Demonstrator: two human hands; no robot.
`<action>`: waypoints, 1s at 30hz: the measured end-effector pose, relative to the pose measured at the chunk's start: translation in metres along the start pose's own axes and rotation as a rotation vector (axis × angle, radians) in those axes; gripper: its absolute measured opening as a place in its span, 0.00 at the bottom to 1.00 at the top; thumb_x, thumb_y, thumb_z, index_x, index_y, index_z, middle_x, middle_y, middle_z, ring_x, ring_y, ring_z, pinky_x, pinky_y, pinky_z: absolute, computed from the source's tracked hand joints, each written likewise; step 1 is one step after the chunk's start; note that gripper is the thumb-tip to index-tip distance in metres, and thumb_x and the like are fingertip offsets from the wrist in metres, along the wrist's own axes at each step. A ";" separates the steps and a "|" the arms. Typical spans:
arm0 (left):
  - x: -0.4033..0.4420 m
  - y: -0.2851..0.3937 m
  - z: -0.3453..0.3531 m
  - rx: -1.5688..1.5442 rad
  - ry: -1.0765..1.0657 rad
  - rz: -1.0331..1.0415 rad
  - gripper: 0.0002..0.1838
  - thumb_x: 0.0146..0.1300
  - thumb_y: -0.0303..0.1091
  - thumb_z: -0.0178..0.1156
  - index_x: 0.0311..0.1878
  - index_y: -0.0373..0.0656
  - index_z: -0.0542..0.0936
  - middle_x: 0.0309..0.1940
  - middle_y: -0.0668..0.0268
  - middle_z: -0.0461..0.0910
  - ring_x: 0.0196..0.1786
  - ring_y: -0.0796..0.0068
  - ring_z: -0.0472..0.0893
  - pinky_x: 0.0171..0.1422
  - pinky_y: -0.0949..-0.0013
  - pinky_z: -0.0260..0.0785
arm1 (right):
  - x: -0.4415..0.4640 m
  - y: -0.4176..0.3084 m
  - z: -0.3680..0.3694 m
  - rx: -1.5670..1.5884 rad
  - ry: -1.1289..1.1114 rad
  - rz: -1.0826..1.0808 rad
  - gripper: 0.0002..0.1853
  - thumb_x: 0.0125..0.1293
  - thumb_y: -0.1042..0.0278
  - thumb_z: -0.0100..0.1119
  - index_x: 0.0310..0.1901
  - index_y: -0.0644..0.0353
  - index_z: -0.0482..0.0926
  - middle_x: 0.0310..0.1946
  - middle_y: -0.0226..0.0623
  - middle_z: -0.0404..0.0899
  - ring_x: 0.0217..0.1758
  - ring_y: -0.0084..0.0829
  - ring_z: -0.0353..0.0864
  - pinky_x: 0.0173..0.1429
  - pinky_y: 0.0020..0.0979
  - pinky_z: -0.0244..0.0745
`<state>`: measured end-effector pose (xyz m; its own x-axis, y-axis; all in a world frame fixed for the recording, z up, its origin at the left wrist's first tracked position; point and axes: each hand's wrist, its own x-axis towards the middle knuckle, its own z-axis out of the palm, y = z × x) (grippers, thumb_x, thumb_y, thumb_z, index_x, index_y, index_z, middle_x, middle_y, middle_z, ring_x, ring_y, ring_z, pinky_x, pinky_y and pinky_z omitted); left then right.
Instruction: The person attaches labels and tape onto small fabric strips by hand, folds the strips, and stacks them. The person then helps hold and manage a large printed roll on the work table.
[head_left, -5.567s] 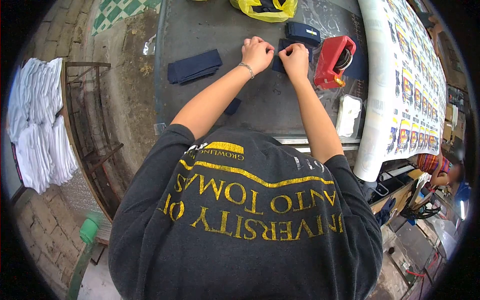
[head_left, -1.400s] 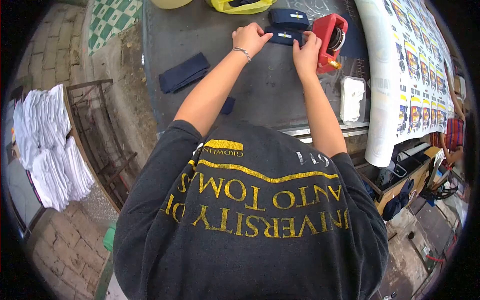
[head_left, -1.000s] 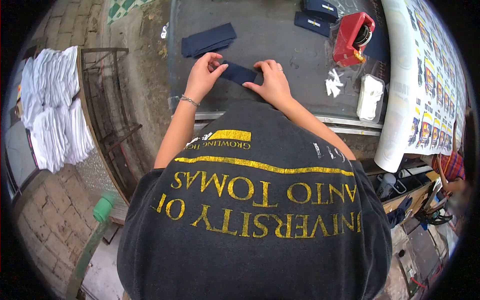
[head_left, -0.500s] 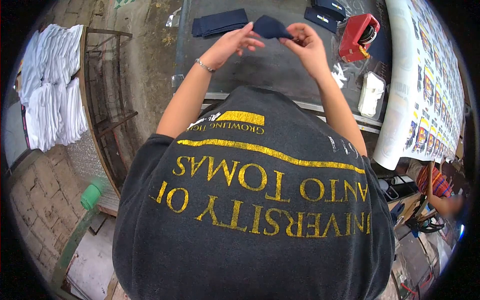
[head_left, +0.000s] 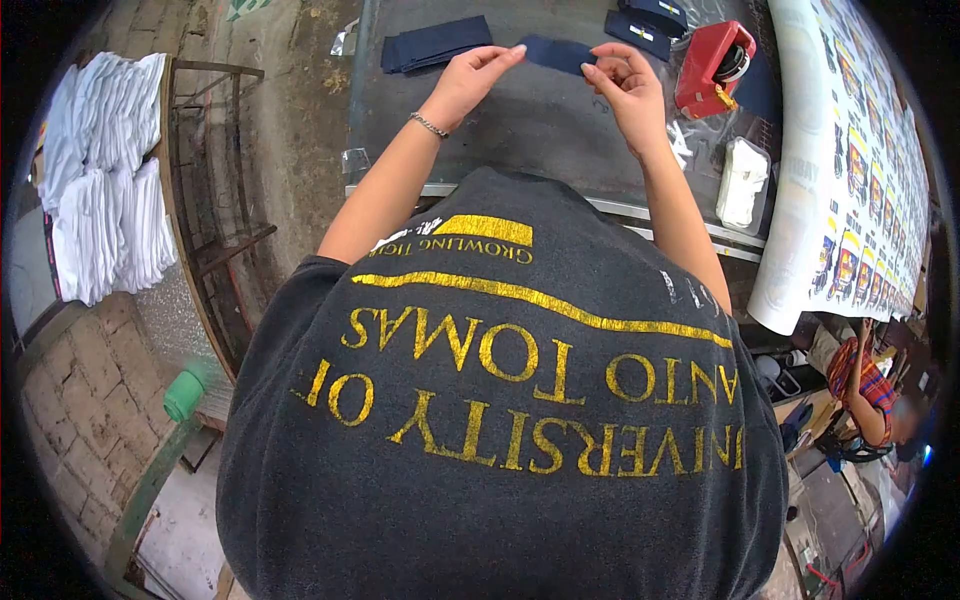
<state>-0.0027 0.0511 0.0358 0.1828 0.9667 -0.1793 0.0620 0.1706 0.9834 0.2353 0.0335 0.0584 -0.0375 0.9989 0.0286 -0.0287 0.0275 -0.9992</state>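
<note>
Between my two hands a small dark navy piece of cloth is stretched out flat above the dark table. My left hand pinches its left end between thumb and fingertips. At the other end, my right hand grips the edge with thumb and bent fingers. Left of the held piece lies a stack of navy cloth pieces on the table. Beyond my right hand rest more navy pieces bearing small light labels.
A red tape dispenser stands right of my hands, near a white packet. A large printed roll lies along the right side. Folded white garments are stacked at the left. Another person is at lower right.
The navy cloth, bunched and curved before, is now spread flat. My left hand has moved right and closed on its left end; my right hand has shifted slightly right.
</note>
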 end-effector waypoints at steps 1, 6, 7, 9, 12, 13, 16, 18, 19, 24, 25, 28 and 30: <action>0.001 -0.002 0.000 0.000 0.004 0.001 0.20 0.63 0.49 0.69 0.44 0.39 0.86 0.37 0.72 0.83 0.41 0.82 0.77 0.48 0.75 0.69 | 0.000 0.002 0.000 -0.032 -0.060 0.008 0.15 0.64 0.74 0.68 0.52 0.59 0.79 0.33 0.24 0.81 0.37 0.14 0.76 0.41 0.18 0.67; 0.010 -0.025 -0.005 0.157 -0.003 0.052 0.17 0.61 0.49 0.69 0.37 0.43 0.88 0.36 0.69 0.83 0.45 0.78 0.78 0.52 0.71 0.68 | 0.000 0.020 -0.001 -0.163 -0.195 0.053 0.11 0.66 0.73 0.65 0.49 0.59 0.83 0.33 0.23 0.82 0.36 0.14 0.76 0.42 0.20 0.69; 0.012 -0.035 -0.006 0.154 -0.003 0.054 0.17 0.61 0.49 0.69 0.37 0.43 0.88 0.36 0.69 0.83 0.45 0.78 0.78 0.52 0.71 0.68 | 0.001 0.031 -0.002 -0.166 -0.194 0.053 0.11 0.66 0.73 0.65 0.49 0.59 0.83 0.33 0.23 0.82 0.36 0.14 0.76 0.42 0.20 0.69; 0.015 -0.051 -0.010 0.663 0.129 0.248 0.16 0.59 0.50 0.69 0.37 0.47 0.89 0.42 0.66 0.85 0.53 0.68 0.78 0.62 0.62 0.66 | -0.001 0.054 -0.002 -0.335 -0.036 0.091 0.08 0.65 0.73 0.64 0.45 0.60 0.85 0.31 0.25 0.83 0.35 0.16 0.77 0.42 0.22 0.72; 0.002 -0.048 -0.005 0.761 0.111 0.157 0.15 0.54 0.51 0.70 0.34 0.50 0.89 0.48 0.63 0.82 0.59 0.58 0.73 0.65 0.55 0.63 | -0.011 0.066 0.000 -0.507 0.054 0.136 0.08 0.61 0.71 0.66 0.42 0.60 0.87 0.33 0.34 0.86 0.36 0.23 0.82 0.45 0.27 0.76; -0.001 -0.051 -0.003 0.827 0.149 0.107 0.14 0.53 0.51 0.70 0.34 0.51 0.89 0.50 0.64 0.81 0.60 0.57 0.71 0.66 0.54 0.63 | -0.013 0.069 0.002 -0.532 0.073 0.152 0.09 0.61 0.70 0.66 0.42 0.60 0.88 0.34 0.36 0.87 0.36 0.25 0.83 0.45 0.28 0.77; -0.005 -0.055 -0.003 0.861 0.141 0.111 0.13 0.50 0.51 0.71 0.32 0.53 0.89 0.50 0.64 0.79 0.59 0.54 0.70 0.65 0.54 0.64 | -0.021 0.072 0.003 -0.547 0.078 0.156 0.10 0.60 0.70 0.67 0.42 0.60 0.88 0.35 0.40 0.87 0.38 0.28 0.85 0.46 0.30 0.78; -0.007 -0.055 -0.002 0.891 0.136 0.110 0.13 0.50 0.50 0.72 0.31 0.53 0.89 0.49 0.65 0.79 0.58 0.54 0.70 0.65 0.54 0.64 | -0.022 0.071 0.005 -0.562 0.076 0.155 0.10 0.60 0.70 0.66 0.43 0.61 0.88 0.35 0.40 0.87 0.38 0.29 0.86 0.47 0.30 0.78; -0.008 -0.054 -0.001 0.907 0.128 0.112 0.12 0.50 0.49 0.72 0.30 0.53 0.89 0.49 0.65 0.79 0.58 0.54 0.70 0.64 0.54 0.65 | -0.022 0.071 0.004 -0.577 0.075 0.149 0.11 0.60 0.70 0.66 0.43 0.61 0.88 0.35 0.40 0.87 0.39 0.30 0.86 0.47 0.31 0.78; -0.010 -0.050 0.001 0.952 0.096 0.092 0.11 0.49 0.48 0.72 0.28 0.52 0.88 0.50 0.66 0.77 0.59 0.54 0.70 0.64 0.54 0.65 | -0.022 0.072 0.002 -0.605 0.058 0.155 0.11 0.59 0.71 0.66 0.43 0.61 0.88 0.35 0.40 0.87 0.38 0.30 0.86 0.47 0.30 0.78; -0.010 -0.050 0.001 0.951 0.098 0.092 0.11 0.49 0.48 0.72 0.28 0.52 0.88 0.50 0.66 0.77 0.59 0.54 0.69 0.64 0.54 0.65 | -0.022 0.071 0.002 -0.615 0.053 0.143 0.11 0.59 0.71 0.65 0.44 0.60 0.88 0.35 0.40 0.87 0.37 0.30 0.85 0.47 0.30 0.78; -0.011 -0.051 0.002 0.947 0.102 0.088 0.11 0.49 0.47 0.72 0.27 0.52 0.88 0.49 0.66 0.76 0.59 0.54 0.69 0.64 0.55 0.65 | -0.024 0.071 0.001 -0.605 0.041 0.182 0.12 0.59 0.71 0.66 0.45 0.60 0.87 0.33 0.39 0.86 0.36 0.29 0.84 0.46 0.30 0.78; -0.011 -0.050 0.003 0.944 0.102 0.088 0.11 0.49 0.47 0.72 0.27 0.52 0.88 0.49 0.66 0.76 0.59 0.54 0.68 0.65 0.55 0.65 | -0.024 0.074 0.000 -0.608 0.039 0.162 0.13 0.59 0.71 0.66 0.45 0.59 0.87 0.32 0.38 0.85 0.36 0.29 0.84 0.46 0.30 0.78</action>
<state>-0.0052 0.0316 -0.0118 0.1407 0.9883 -0.0588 0.8270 -0.0847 0.5557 0.2336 0.0120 -0.0160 0.0432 0.9926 -0.1139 0.5475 -0.1189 -0.8283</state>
